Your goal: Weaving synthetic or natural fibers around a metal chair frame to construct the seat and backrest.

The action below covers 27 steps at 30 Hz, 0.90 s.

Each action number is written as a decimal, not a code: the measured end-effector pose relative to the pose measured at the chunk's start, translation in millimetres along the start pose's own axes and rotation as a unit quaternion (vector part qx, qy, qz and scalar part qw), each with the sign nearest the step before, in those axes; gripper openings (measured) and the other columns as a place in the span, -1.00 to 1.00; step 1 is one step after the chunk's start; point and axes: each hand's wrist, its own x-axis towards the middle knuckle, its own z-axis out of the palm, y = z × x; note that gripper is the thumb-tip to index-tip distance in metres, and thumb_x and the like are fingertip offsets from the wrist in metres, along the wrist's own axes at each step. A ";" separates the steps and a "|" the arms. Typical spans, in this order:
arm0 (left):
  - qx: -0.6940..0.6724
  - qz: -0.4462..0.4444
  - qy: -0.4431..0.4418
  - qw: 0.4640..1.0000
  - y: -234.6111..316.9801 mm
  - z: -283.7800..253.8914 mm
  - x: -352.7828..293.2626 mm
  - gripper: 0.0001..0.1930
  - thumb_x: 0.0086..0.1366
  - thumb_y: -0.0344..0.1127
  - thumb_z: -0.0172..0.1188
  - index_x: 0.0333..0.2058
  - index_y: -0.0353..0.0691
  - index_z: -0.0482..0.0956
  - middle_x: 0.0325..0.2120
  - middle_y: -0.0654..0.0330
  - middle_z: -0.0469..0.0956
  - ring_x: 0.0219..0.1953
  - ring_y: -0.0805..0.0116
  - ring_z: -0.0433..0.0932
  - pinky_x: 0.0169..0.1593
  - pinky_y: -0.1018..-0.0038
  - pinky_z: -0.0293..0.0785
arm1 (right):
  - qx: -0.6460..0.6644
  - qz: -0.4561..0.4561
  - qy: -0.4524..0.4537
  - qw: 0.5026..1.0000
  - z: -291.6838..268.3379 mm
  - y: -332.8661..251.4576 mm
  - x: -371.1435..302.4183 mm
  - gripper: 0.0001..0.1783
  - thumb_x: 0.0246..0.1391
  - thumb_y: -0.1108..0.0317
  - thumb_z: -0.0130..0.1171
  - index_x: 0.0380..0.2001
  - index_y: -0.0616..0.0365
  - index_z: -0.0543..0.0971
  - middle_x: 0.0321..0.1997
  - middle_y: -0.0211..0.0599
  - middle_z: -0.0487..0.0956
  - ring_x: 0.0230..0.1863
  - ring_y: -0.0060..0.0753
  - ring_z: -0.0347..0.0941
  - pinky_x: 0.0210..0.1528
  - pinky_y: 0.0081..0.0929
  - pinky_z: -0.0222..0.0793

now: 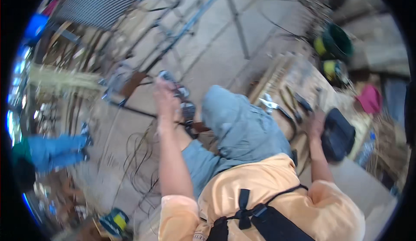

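"Although the view is blurred, where's the right hand (316,121)?"

"Down at the wooden bench (308,74), fingers near the tools on top; I can't tell whether they grasp one."

"Which tools?"

"Silver-coloured pliers (270,104) and yellow-handled pliers (289,100), both on the bench, left of that hand. A black rounded object (339,134) sits on the bench too, just right of the hand."

"And the left hand (166,100)?"

"Well left of the bench, right by a dark blue-grey object (178,88). Whether it's gripping that or loose, I can't tell."

"What else is around the bench?"

"A green bucket (339,41) past its far end, something pink (369,99) off its right side."
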 end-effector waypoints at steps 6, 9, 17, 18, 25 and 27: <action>-0.314 -0.391 -0.073 0.862 17.9 -1.7 6.4 -0.39 0.30 0.10 -0.26 -0.73 -0.28 0.37 -0.78 0.23 0.35 -0.67 0.39 0.31 -0.52 0.43 0.21 | 0.038 0.115 -0.016 0.992 -0.3 34.2 21.1 -0.76 -0.02 0.41 -0.12 -0.27 0.20 0.44 -0.26 0.05 0.47 -0.19 0.11 0.39 -0.18 -0.13 0.32; -0.276 -0.377 -0.073 0.881 19.5 -12.4 9.7 -0.34 0.25 0.19 -0.30 -0.71 -0.33 0.34 -0.78 0.17 0.30 -0.66 0.34 0.28 -0.48 0.41 0.21 | 0.058 0.204 -0.001 0.977 -7.1 18.9 28.9 -0.75 0.01 0.38 -0.16 -0.26 0.22 0.43 -0.22 0.09 0.47 -0.14 0.12 0.39 -0.16 -0.10 0.32; -0.288 -0.412 -0.082 0.861 16.9 -25.3 7.6 -0.29 0.27 0.24 -0.38 -0.72 -0.32 0.33 -0.78 0.21 0.28 -0.63 0.36 0.27 -0.45 0.42 0.21 | -0.007 0.140 -0.202 0.969 -9.5 46.2 79.0 -0.68 -0.08 0.34 -0.11 -0.34 0.37 0.50 -0.19 0.27 0.46 -0.15 0.23 0.40 -0.15 -0.09 0.32; -0.306 -0.408 -0.091 0.855 20.7 -16.1 11.4 -0.26 0.24 0.30 -0.37 -0.71 -0.32 0.35 -0.78 0.21 0.29 -0.62 0.36 0.27 -0.44 0.42 0.22 | 0.012 0.068 -0.093 0.993 24.4 95.3 81.8 -0.74 -0.19 0.41 -0.09 -0.69 0.45 0.45 -0.55 0.27 0.45 -0.34 0.21 0.43 -0.32 -0.13 0.32; -0.290 -0.416 -0.069 0.859 22.9 -18.8 3.5 -0.19 0.17 0.40 -0.40 -0.72 -0.32 0.37 -0.78 0.12 0.32 -0.61 0.20 0.35 -0.39 0.33 0.26 | 0.483 0.220 -0.041 0.847 -18.9 40.8 51.9 -0.76 0.06 0.24 -0.06 -0.40 0.23 0.33 -0.60 -0.22 0.40 -0.72 -0.42 0.30 -0.68 -0.47 0.24; -0.299 -0.414 -0.079 0.856 25.0 -14.3 4.6 -0.20 0.17 0.40 -0.41 -0.72 -0.32 0.37 -0.77 0.13 0.32 -0.61 0.21 0.34 -0.39 0.34 0.26 | 0.602 0.160 0.022 0.782 -34.4 35.1 50.0 -0.82 0.14 0.28 -0.11 -0.34 0.17 0.31 -0.60 -0.35 0.38 -0.78 -0.64 0.22 -0.80 -0.65 0.11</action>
